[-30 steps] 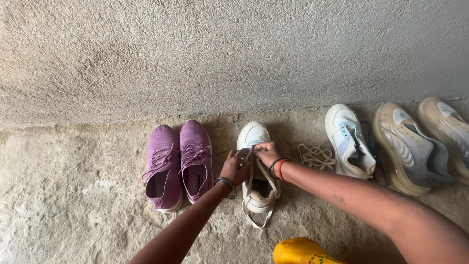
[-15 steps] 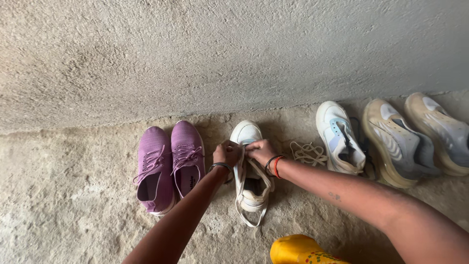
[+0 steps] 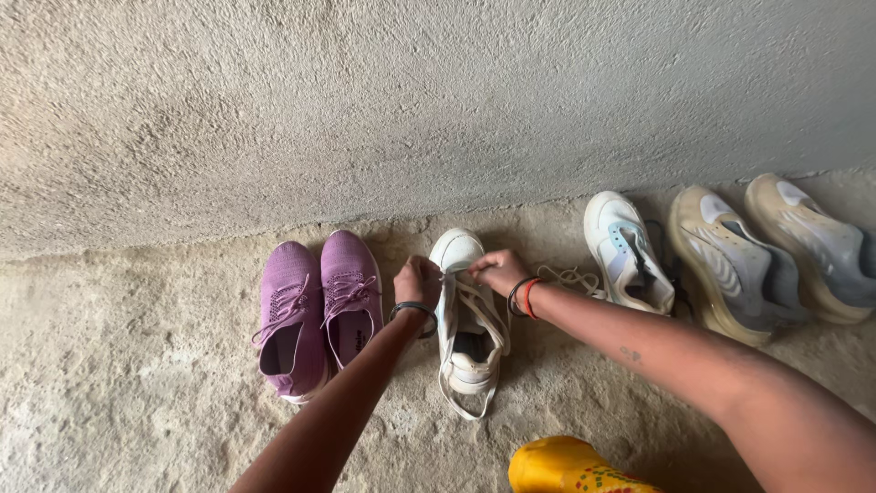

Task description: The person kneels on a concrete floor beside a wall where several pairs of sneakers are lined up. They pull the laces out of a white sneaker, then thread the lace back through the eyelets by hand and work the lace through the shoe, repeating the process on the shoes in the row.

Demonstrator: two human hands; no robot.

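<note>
A white sneaker [image 3: 459, 248] stands on the rough floor with its toe toward the wall. Its cream lace [image 3: 474, 301] runs across the tongue and loops down past the heel. My left hand [image 3: 415, 279] pinches the lace at the shoe's left side, near the toe end. At the right side my right hand [image 3: 495, 270] grips the lace too. Both wrists carry bands, dark on the left, black and red on the right.
A pair of purple knit shoes [image 3: 315, 306] sits just left. A loose lace [image 3: 570, 276] lies to the right, beside a white and pale blue sneaker [image 3: 625, 251] and two beige sneakers [image 3: 766, 251]. The grey wall [image 3: 438, 100] runs behind. Yellow cloth [image 3: 566, 466] shows at the bottom.
Both hands have shifted toward the toe end of the white sneaker and spread apart, drawing the lace out to either side. The view has drifted slightly.
</note>
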